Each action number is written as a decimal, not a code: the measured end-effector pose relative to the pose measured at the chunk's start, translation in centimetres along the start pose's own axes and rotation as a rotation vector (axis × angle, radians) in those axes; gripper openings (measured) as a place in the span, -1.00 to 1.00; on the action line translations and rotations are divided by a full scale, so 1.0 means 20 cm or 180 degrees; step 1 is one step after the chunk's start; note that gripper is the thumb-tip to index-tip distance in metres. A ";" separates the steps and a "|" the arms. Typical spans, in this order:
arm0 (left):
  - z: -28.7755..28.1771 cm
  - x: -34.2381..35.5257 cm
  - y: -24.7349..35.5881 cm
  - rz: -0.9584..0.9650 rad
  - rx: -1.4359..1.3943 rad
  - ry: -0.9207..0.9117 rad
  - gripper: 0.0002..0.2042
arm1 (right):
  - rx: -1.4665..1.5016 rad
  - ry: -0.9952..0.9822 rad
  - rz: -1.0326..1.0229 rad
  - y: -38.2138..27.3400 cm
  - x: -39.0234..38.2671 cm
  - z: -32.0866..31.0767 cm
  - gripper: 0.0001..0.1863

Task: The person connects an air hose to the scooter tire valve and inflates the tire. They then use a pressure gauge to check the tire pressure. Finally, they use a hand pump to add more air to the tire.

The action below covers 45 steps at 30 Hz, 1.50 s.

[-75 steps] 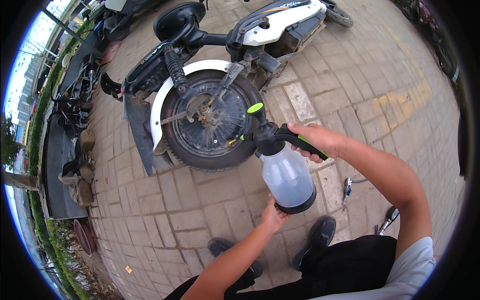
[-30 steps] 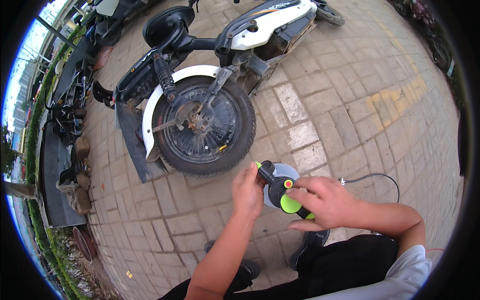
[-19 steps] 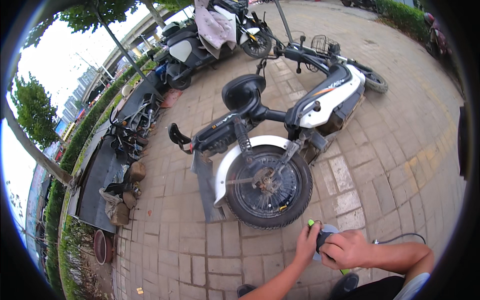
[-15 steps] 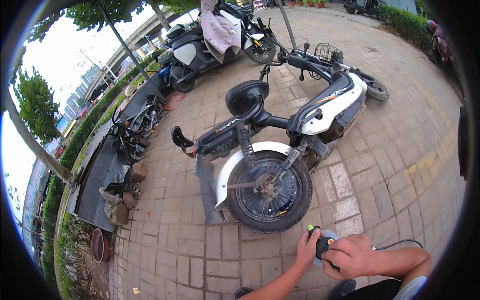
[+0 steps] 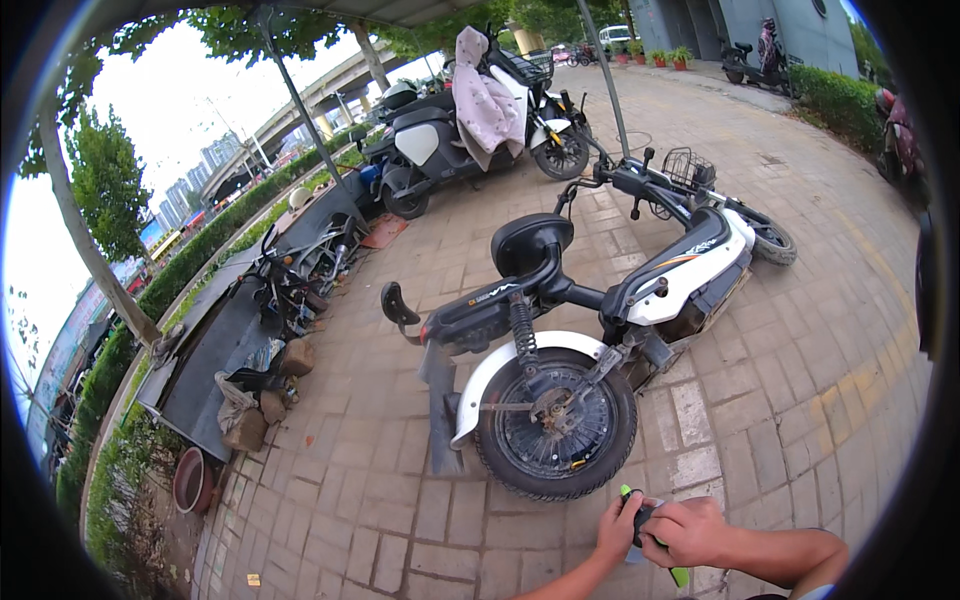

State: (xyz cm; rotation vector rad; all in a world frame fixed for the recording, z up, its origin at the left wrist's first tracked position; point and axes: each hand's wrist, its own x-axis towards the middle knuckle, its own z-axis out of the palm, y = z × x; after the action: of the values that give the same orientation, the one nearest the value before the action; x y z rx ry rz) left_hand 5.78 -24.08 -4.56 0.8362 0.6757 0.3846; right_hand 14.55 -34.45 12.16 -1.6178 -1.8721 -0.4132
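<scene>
At the lower right, my left hand (image 5: 616,530) and my right hand (image 5: 692,532) are close together. Both have closed fingers around a small black and lime-green object (image 5: 640,514), whose kind I cannot make out. A green tip sticks up beside the left thumb, and another green part (image 5: 680,577) shows beneath the right hand. The fingers hide most of it. Just beyond my hands lies a white and black electric scooter (image 5: 668,288), tipped on its side. Its rear wheel (image 5: 556,425), with a black tyre and dirty hub, is the part nearest to me.
Parked scooters (image 5: 440,140), one draped with a pink cover (image 5: 488,105), stand at the back beside a metal post (image 5: 603,80). Along the left are a grey board (image 5: 205,375), bricks (image 5: 247,430), scrap parts and a brown pot (image 5: 192,481). Brick paving (image 5: 370,410) surrounds the scooter.
The view has tilted up, so the scooter and my hands sit lower in it. A green part now shows below my right hand; the black cable is no longer in sight.
</scene>
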 end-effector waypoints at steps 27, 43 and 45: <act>-0.03 0.02 0.01 0.0354 0.1060 -0.0121 -0.63 | 0.0116 0.0060 0.0259 0.05 -0.21 0.21 -0.72; 0.45 -0.79 1.40 0.1910 -0.1987 -0.1993 -0.81 | 0.0426 0.0121 0.0348 0.05 -0.12 0.20 -0.72; 0.49 -0.85 1.45 0.1708 -0.1602 -0.1781 -0.80 | 0.0466 0.0259 0.0304 0.07 -0.12 0.21 -0.73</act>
State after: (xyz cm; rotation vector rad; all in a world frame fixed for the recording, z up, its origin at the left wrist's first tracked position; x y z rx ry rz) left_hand -1.52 -21.02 29.62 0.5858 -0.1817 0.7305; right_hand 14.98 -33.38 7.23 -1.5620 -1.7161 -0.2896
